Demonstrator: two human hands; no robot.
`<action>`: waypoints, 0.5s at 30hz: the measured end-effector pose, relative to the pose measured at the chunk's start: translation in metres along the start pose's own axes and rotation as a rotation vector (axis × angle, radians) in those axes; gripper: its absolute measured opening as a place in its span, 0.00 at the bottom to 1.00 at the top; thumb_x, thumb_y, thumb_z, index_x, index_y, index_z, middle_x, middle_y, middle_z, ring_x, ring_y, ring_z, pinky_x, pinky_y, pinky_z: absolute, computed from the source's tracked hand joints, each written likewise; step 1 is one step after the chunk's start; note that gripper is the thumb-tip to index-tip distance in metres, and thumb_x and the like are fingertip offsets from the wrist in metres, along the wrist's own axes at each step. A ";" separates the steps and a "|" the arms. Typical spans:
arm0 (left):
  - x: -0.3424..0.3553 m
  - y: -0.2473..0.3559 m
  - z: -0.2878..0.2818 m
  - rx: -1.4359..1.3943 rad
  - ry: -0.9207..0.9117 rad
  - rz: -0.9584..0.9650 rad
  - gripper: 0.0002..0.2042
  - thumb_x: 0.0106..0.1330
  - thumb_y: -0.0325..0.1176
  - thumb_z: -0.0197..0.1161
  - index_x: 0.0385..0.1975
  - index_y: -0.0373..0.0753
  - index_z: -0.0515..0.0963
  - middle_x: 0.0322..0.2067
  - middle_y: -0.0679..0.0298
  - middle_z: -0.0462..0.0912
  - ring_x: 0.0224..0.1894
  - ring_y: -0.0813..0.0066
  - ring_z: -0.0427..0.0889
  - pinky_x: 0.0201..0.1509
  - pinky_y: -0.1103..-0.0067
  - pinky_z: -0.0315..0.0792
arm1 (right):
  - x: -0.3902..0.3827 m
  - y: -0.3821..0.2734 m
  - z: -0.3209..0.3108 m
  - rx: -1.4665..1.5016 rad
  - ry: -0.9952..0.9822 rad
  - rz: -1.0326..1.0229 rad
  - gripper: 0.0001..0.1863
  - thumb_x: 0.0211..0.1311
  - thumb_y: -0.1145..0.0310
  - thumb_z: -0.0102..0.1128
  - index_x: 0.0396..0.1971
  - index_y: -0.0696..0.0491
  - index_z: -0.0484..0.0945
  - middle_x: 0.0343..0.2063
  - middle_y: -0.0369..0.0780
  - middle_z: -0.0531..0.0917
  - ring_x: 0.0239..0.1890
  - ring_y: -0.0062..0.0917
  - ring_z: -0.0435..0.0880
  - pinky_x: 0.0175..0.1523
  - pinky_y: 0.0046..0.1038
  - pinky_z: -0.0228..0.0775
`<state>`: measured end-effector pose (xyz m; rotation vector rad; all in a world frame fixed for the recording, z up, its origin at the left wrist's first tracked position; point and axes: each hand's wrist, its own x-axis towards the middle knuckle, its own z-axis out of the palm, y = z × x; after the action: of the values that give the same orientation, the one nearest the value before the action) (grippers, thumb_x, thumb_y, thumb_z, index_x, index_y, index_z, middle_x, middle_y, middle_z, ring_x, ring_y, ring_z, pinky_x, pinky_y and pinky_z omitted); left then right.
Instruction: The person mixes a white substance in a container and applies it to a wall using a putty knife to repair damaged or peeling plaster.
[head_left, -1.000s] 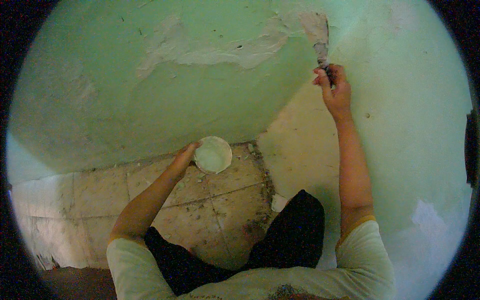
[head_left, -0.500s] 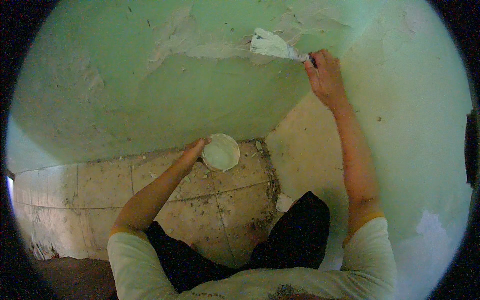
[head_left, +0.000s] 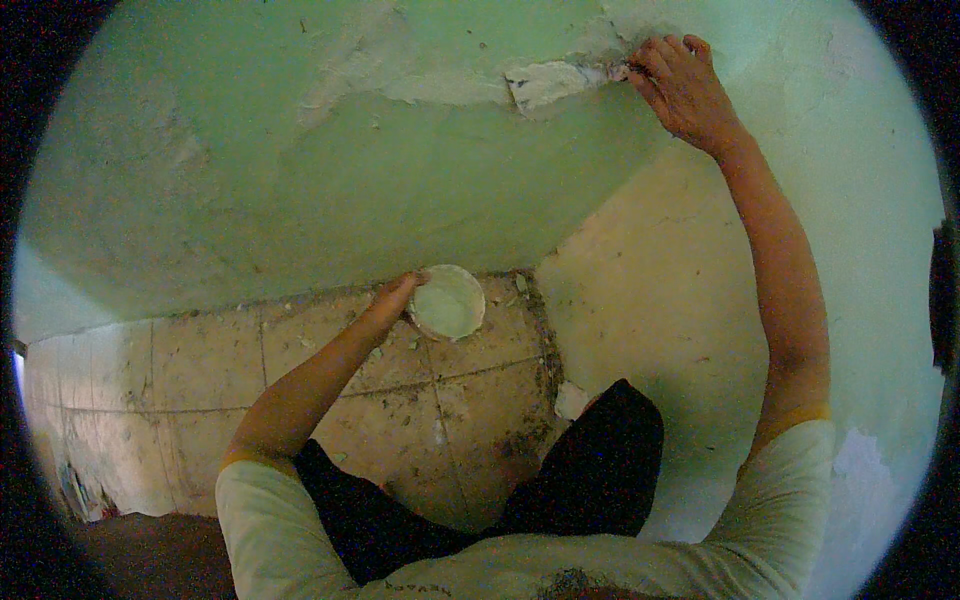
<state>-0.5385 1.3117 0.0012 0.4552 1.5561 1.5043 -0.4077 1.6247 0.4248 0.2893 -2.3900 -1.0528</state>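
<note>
My right hand [head_left: 685, 90] is raised at the upper right, its fingers closed round the handle of a putty knife [head_left: 545, 87]. The knife's wide blade is coated in pale putty and lies against the green wall [head_left: 430, 170], over a rough grey-white patch [head_left: 430, 86]. Lower down, my left hand [head_left: 400, 292] grips a round tub [head_left: 448, 303] by its left rim, holding it in front of me. Pale putty or filler shows inside the tub. The underside of the tub and most of the left fingers are hidden.
Stained floor tiles [head_left: 330, 430] with crumbs of debris run along the wall's foot. A side wall [head_left: 640, 270] meets the green wall in a corner at the right. A whitish chunk [head_left: 572, 400] lies beside my knee [head_left: 610, 440]. A brown surface [head_left: 150, 555] fills the lower left.
My right hand has moved up and to the right, and the putty knife has turned so that its blade now lies against the patch. The tub has shifted only slightly.
</note>
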 end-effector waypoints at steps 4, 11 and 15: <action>0.000 -0.006 -0.008 0.027 -0.013 -0.023 0.28 0.65 0.56 0.52 0.55 0.39 0.74 0.48 0.58 0.79 0.43 0.63 0.78 0.40 0.69 0.74 | 0.005 -0.007 -0.004 -0.074 0.015 0.011 0.10 0.67 0.62 0.54 0.43 0.51 0.75 0.42 0.40 0.76 0.49 0.33 0.74 0.60 0.41 0.55; -0.007 -0.008 -0.004 0.008 -0.051 0.017 0.27 0.66 0.55 0.50 0.55 0.40 0.74 0.50 0.58 0.78 0.45 0.63 0.77 0.40 0.68 0.74 | 0.033 -0.012 -0.040 -0.119 -0.031 0.010 0.09 0.62 0.63 0.61 0.35 0.53 0.78 0.34 0.42 0.77 0.40 0.30 0.76 0.56 0.40 0.62; -0.013 0.000 0.002 0.115 -0.019 -0.047 0.25 0.68 0.54 0.49 0.55 0.42 0.75 0.51 0.58 0.77 0.45 0.63 0.78 0.40 0.69 0.75 | 0.028 -0.008 -0.048 -0.080 -0.108 0.163 0.07 0.63 0.65 0.58 0.36 0.52 0.76 0.36 0.42 0.73 0.45 0.34 0.72 0.59 0.44 0.53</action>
<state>-0.5301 1.3032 0.0056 0.4936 1.6336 1.3755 -0.4062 1.5781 0.4569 0.0090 -2.4112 -1.1097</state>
